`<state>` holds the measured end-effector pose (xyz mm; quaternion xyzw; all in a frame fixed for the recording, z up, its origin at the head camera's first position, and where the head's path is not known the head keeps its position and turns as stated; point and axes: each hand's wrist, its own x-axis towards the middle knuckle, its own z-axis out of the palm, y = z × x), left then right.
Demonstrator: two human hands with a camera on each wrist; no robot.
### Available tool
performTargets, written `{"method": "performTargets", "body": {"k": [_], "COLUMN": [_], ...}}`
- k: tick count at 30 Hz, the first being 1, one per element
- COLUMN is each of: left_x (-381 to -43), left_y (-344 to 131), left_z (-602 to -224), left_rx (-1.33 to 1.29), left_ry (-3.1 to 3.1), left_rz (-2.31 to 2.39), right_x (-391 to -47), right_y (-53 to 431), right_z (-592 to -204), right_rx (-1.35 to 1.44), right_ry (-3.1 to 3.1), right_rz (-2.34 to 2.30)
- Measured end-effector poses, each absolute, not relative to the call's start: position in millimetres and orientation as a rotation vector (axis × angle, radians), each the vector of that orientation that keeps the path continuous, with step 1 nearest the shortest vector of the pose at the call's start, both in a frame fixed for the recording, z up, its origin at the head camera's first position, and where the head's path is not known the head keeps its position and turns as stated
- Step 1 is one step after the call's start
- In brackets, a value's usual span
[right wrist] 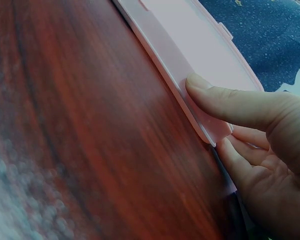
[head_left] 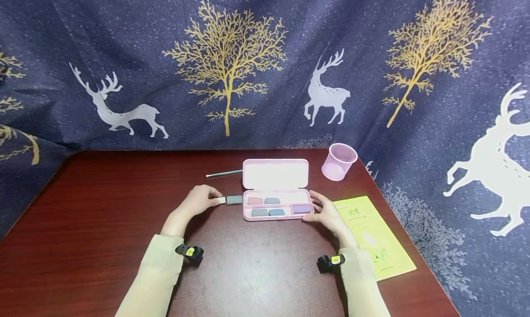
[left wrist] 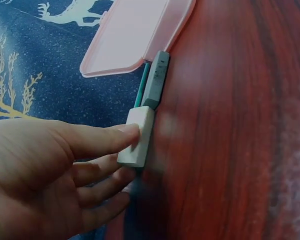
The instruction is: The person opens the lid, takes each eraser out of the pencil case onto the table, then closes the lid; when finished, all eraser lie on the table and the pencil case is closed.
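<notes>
On the table lies a pink pencil case (head_left: 291,196) with its lid (head_left: 275,174) raised. Several erasers sit in it: a pinkish one (head_left: 255,201), some blue-grey ones (head_left: 260,212) and a purple one (head_left: 301,209) at the right. My left hand (head_left: 199,198) pinches a white eraser (left wrist: 137,137) between thumb and fingers, left of the case. Between that eraser and the case lies a dark grey-green eraser (left wrist: 156,82), end to end with both. My right hand (head_left: 330,214) grips the right end of the case, thumb over its front edge and fingers round the side.
A green pencil (head_left: 223,173) lies behind the erasers, partly hidden by the lid. At the back right stands a pink mesh pen cup (head_left: 336,170). A yellow booklet (head_left: 389,252) lies beside my right forearm. A blue cloth (head_left: 265,110) with deer and trees hangs behind the table.
</notes>
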<state>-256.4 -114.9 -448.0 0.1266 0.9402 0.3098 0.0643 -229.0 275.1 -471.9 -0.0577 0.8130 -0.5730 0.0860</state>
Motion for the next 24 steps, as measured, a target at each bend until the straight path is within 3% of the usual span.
{"method": "performTargets", "body": {"k": [24], "left_x": [-256.2], "left_y": [-112.9], "left_z": [-453.8], "left_rx": [0.366], "left_ry": [2.872], "left_rz": [0.947], "right_x": [-230.3], "right_y": [276.6], "right_z": [-474.8], "right_rx": [-0.176], "right_ry": [2.411], "right_rz": [-1.717]}}
